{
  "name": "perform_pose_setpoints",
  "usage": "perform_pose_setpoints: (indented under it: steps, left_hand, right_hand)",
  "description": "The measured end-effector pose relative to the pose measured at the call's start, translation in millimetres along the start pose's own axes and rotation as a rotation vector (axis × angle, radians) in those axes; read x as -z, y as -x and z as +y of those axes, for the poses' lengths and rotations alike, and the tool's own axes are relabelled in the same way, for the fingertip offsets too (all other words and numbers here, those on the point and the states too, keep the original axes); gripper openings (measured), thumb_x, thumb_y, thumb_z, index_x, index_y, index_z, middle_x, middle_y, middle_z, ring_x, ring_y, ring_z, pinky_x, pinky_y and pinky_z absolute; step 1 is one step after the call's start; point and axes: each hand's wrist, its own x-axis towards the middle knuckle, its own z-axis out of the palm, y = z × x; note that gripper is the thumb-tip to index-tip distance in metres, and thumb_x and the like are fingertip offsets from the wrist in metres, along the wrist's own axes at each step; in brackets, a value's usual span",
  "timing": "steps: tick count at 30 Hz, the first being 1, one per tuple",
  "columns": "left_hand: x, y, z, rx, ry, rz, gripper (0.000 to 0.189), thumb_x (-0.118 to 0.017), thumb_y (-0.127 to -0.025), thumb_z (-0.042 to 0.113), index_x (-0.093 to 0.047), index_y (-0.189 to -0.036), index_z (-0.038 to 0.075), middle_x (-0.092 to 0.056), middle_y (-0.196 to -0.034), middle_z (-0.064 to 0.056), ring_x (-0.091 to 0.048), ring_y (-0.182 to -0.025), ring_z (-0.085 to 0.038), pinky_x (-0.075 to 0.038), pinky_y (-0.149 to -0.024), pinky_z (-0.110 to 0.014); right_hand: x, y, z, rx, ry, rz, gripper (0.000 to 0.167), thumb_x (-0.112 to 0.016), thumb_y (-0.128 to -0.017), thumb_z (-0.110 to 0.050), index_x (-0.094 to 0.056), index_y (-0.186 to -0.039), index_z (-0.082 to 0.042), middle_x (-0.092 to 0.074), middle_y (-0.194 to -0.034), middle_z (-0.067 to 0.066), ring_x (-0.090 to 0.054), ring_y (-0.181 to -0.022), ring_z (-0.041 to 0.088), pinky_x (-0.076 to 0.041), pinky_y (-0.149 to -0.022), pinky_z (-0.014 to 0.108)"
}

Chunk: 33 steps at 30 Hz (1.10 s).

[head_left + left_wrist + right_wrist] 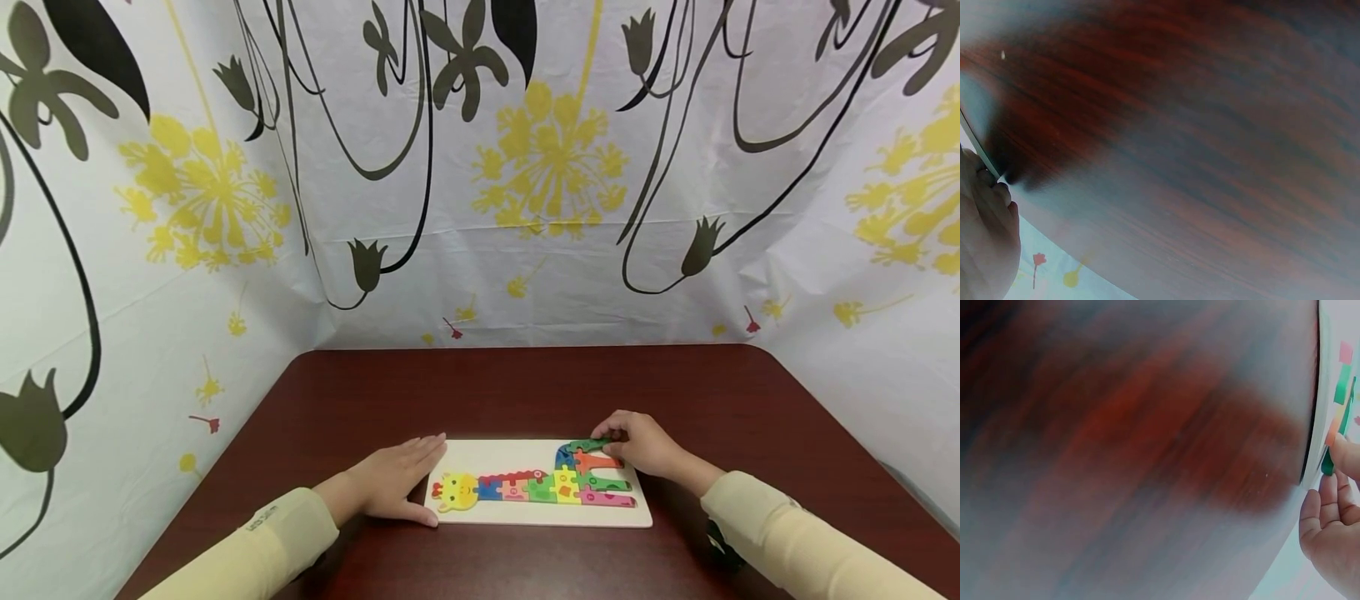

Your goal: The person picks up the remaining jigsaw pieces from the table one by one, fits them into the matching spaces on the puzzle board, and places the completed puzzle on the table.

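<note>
A white puzzle board [502, 455] lies on the table with a colourful giraffe puzzle [540, 488] on it, yellow head to the left, legs to the right. My left hand [399, 478] rests at the board's left edge with fingers extended and thumb apart near the lower left corner. Only part of that left hand [988, 234] shows in the left wrist view. At the upper right of the board, my right hand [647, 446] pinches a dark green puzzle piece [594, 445], the topmost leg. In the right wrist view, the green piece [1327, 464] sits between thumb and fingertips.
The dark red-brown wooden table [525, 392] has rounded far corners. White cloth [555, 292] with yellow and grey flower prints hangs behind it and at both sides. A dark object [722, 542] shows under the right sleeve.
</note>
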Motion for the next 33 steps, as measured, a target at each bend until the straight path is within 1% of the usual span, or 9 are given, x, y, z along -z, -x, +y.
perform_pose_setpoints:
  steps: [5,10,18,23,30,33]
  left_hand:
    - [-1.5,-0.7,-1.5,-0.004,0.006,0.004,0.108,-0.032,-0.082,0.084,-0.015,-0.156,0.008,-0.012,-0.162,-0.007,-0.014,-0.146,-0.02,-0.02,-0.115,-0.038]
    - [-3.2,-0.8,-1.6,-0.008,0.011,0.011,0.108,-0.033,-0.082,0.084,-0.016,-0.156,0.008,-0.013,-0.162,-0.008,-0.016,-0.146,-0.021,-0.022,-0.115,-0.039]
    - [-0.7,0.0,-0.4,-0.001,0.005,0.005,0.109,-0.031,-0.081,0.085,-0.016,-0.156,0.008,-0.013,-0.162,-0.008,-0.016,-0.146,-0.021,-0.021,-0.115,-0.038]
    - [-1.1,-0.3,-0.7,0.005,0.005,-0.001,0.109,-0.031,-0.081,0.086,-0.015,-0.156,0.009,-0.012,-0.162,-0.007,-0.015,-0.146,-0.02,-0.021,-0.115,-0.038]
    - [-1.1,0.2,-1.1,-0.012,0.011,0.011,0.108,-0.034,-0.082,0.084,-0.016,-0.156,0.008,-0.014,-0.161,-0.009,-0.017,-0.146,-0.022,-0.022,-0.115,-0.04]
    - [-0.9,0.2,-1.1,-0.01,0.009,0.012,0.108,-0.033,-0.082,0.084,-0.016,-0.156,0.008,-0.014,-0.161,-0.009,-0.017,-0.146,-0.022,-0.022,-0.115,-0.04]
  right_hand:
    - [-0.1,0.5,0.1,-0.005,-0.008,-0.001,0.018,-0.07,-0.085,0.003,-0.073,-0.097,-0.01,-0.06,-0.091,-0.001,-0.05,-0.079,0.017,-0.046,-0.066,0.03]
    - [-0.5,0.7,0.4,-0.024,-0.028,-0.01,0.017,-0.07,-0.085,0.003,-0.074,-0.097,-0.009,-0.06,-0.09,-0.001,-0.05,-0.079,0.018,-0.046,-0.066,0.031]
    - [0.0,-0.8,1.8,-0.059,-0.071,-0.028,0.016,-0.07,-0.085,0.002,-0.074,-0.098,-0.008,-0.06,-0.09,0.0,-0.05,-0.079,0.019,-0.046,-0.066,0.032]
    - [-0.8,-0.5,1.7,-0.063,-0.085,-0.035,0.015,-0.07,-0.085,0.001,-0.074,-0.098,-0.007,-0.059,-0.088,0.0,-0.05,-0.077,0.018,-0.045,-0.065,0.03]
    - [-0.2,-0.2,3.5,-0.084,-0.1,-0.052,0.015,-0.07,-0.086,0.0,-0.074,-0.099,-0.007,-0.06,-0.089,0.0,-0.051,-0.078,0.018,-0.046,-0.066,0.031]
    - [-0.1,-0.3,4.2,-0.087,-0.095,-0.055,0.015,-0.071,-0.086,0.0,-0.074,-0.099,-0.007,-0.06,-0.089,0.0,-0.051,-0.078,0.018,-0.047,-0.067,0.032]
